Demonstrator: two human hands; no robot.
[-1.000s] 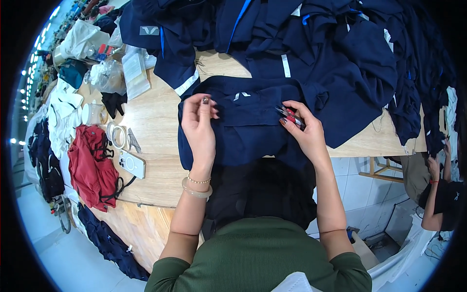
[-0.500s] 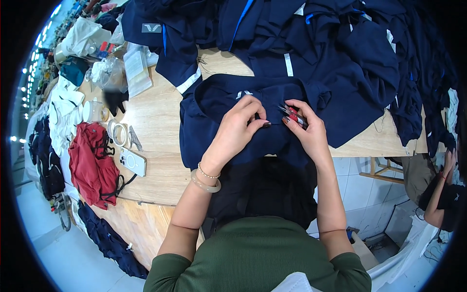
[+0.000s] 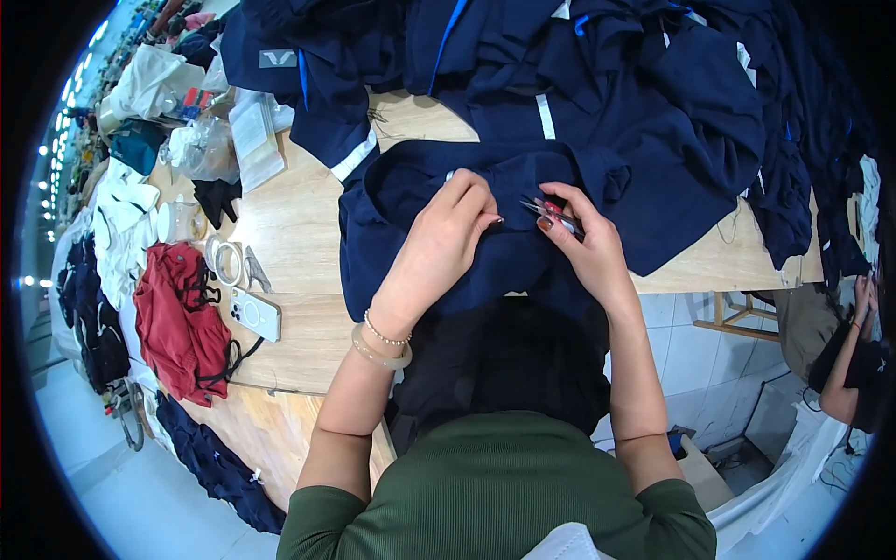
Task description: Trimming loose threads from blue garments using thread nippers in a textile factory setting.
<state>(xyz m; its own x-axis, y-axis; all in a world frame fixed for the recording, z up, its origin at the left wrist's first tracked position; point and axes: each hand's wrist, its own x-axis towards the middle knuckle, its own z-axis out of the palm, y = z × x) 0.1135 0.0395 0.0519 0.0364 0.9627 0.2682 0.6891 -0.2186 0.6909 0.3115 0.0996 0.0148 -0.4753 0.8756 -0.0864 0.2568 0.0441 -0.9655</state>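
A navy garment (image 3: pixel 509 266) lies bunched in front of me at the table's near edge, its ring-shaped opening facing up. Above its middle my left hand (image 3: pixel 446 224) is closed in a pinch, thumb against fingers; whatever is between the tips is too small to make out. My right hand (image 3: pixel 590 245) is closed around a small pair of thread snips (image 3: pixel 553 213) with red on the grip. Their pointed blades aim left, toward the left fingertips, a short gap away and just over the cloth.
More navy garments (image 3: pixel 672 140) with white and blue strips pile up behind. On the left of the wooden table (image 3: pixel 299 224) are a phone (image 3: pixel 255 315), a red bag (image 3: pixel 179 317), white rings (image 3: pixel 226 261) and plastic packets (image 3: pixel 257 140). Another person's arm (image 3: pixel 845 359) shows far right.
My left hand has shifted slightly left, its fingers apart from the snips. The snips have turned to point more to the left. The view has moved a little.
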